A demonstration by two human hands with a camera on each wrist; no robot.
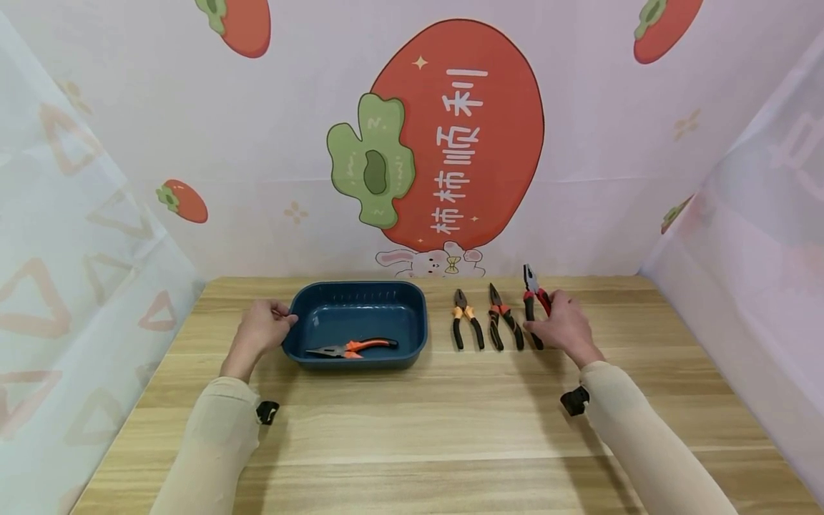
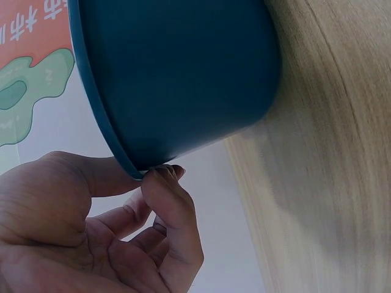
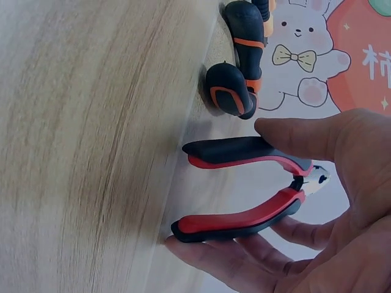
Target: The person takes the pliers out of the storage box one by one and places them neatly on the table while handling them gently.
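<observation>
My left hand (image 1: 262, 330) pinches the left rim of a dark blue plastic basin (image 1: 350, 290) between thumb and fingers; the left wrist view shows this hand (image 2: 116, 226) at the basin's corner. Inside the basin lies a pair of long-nose pliers (image 1: 370, 344) with orange and black handles. My right hand (image 1: 563, 325) grips combination pliers (image 1: 531, 280) with red and black handles. In the right wrist view, the thumb lies on one handle of these pliers (image 3: 244, 213) and the fingers on the other, the handles spread apart. Whether the handle ends touch the table cannot be told.
Left of my right hand, on the wooden table (image 1: 412, 443), lie pliers with orange-black handles (image 1: 505, 322) and pliers with yellow-black handles (image 1: 465, 322). A printed cloth wall (image 1: 270, 236) rises at the table's back edge, with cloth walls at both sides.
</observation>
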